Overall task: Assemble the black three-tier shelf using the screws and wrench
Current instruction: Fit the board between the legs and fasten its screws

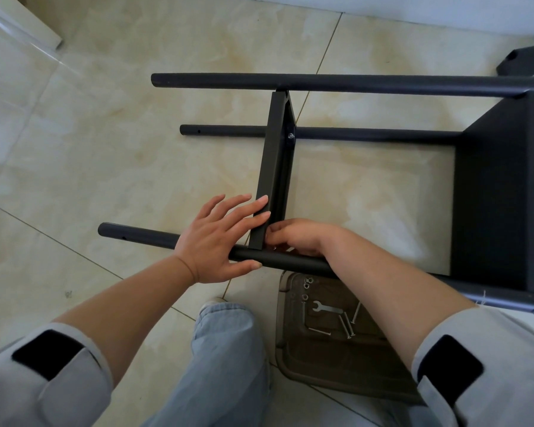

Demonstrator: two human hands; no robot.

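1. At the joint where the middle shelf panel (pixel 273 167) meets the near pole (pixel 154 237), the right hand (pixel 299 237) has its fingers curled in under the panel's corner; whether they pinch a screw there cannot be told.
2. Beside it, the left hand (pixel 219 238) lies with straight, spread fingers, the fingertips pressing the panel's near end, the palm over the pole and the thumb along the pole's near side.
3. That panel stands on edge, running from the near pole up to the far pole (pixel 321 83), with a screw head (pixel 289 136) showing on its side by the third pole (pixel 228 131).
4. Right of it, a second shelf panel (pixel 500 195) joins the poles.
5. Below the right forearm, a brown tray (pixel 336 365) on the tiled floor (pixel 90 134) holds the wrench (pixel 326 307), several long screws (pixel 346 328) and some nuts (pixel 307 283).
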